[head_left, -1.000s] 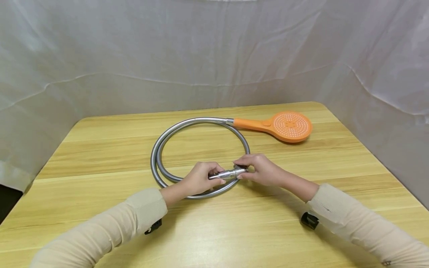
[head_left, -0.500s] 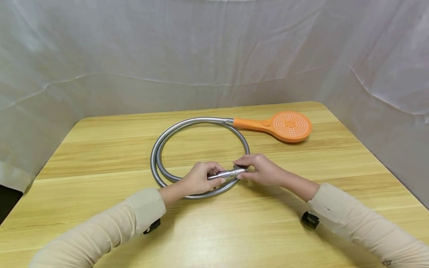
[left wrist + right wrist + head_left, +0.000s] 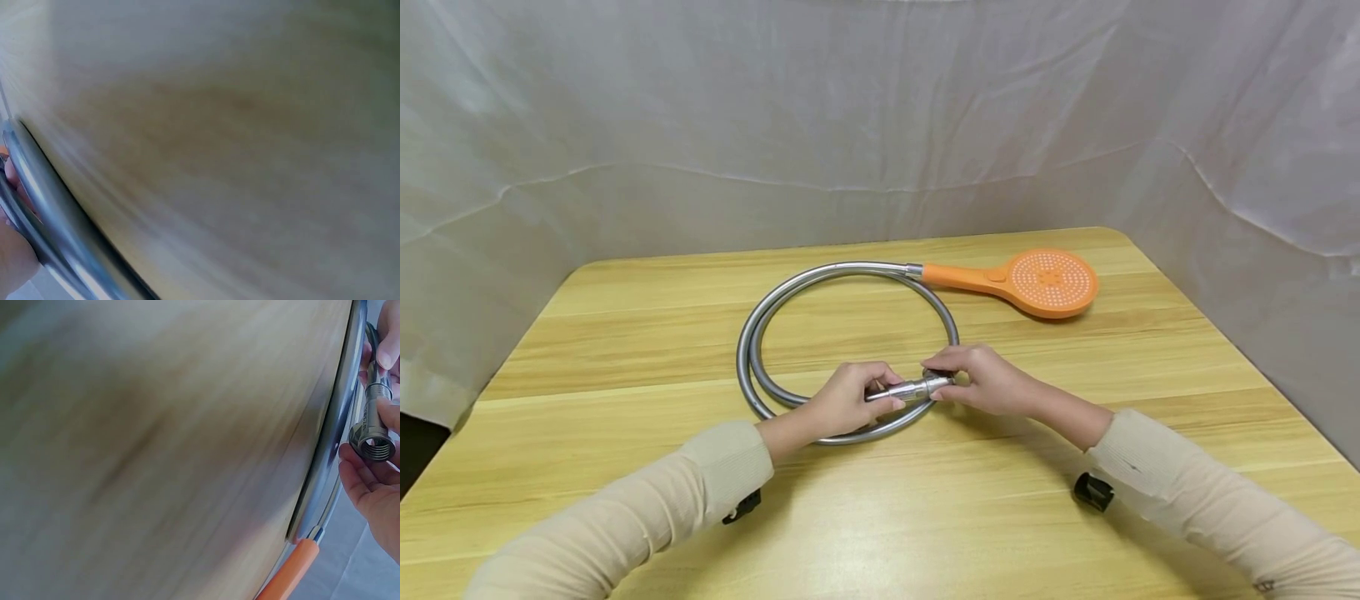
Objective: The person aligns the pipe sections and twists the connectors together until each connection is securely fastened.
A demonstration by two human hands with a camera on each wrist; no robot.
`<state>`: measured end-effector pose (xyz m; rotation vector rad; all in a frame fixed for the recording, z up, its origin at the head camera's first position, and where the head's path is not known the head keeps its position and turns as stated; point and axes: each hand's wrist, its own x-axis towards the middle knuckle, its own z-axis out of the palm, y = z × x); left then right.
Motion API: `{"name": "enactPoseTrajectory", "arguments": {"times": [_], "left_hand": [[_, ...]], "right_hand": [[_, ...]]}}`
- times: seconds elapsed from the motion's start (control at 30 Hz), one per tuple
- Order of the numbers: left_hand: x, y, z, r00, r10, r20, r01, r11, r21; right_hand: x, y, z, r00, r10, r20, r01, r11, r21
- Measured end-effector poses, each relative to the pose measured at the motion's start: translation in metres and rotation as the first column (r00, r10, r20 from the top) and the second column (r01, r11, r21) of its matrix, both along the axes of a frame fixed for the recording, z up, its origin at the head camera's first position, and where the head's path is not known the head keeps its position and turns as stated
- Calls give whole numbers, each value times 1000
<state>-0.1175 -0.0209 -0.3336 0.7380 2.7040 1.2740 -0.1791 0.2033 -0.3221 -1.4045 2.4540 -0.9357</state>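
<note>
In the head view my left hand (image 3: 842,402) pinches the thin end of a grey metal shower hose (image 3: 760,308) between thumb and fingers. My right hand (image 3: 992,383) grips a chrome threaded connector (image 3: 912,389), in line with that end, over the near side of the coil. The right wrist view shows the connector's round mouth (image 3: 378,449) with screw thread inside, my right fingers (image 3: 359,481) beside and under it. At the coil's far end an orange shower head (image 3: 1051,283) lies with its spray face up. In the left wrist view, the hose (image 3: 59,206) runs beside my fingers.
All of it is on a wooden table (image 3: 625,333) with rounded far corners. A pale cloth (image 3: 880,142) hangs behind and along both sides. Dark wrist straps (image 3: 1093,492) show under the beige sleeves (image 3: 1187,492).
</note>
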Motion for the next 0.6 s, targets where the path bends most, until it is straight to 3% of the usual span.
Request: {"name": "enactPoseTrajectory", "arguments": {"times": [0.6], "left_hand": [[-2,0,-1,999,9,37,-8,999,-36]], "right_hand": [[-1,-1,-3,1000,1,-16,-1,1000,-5]]}}
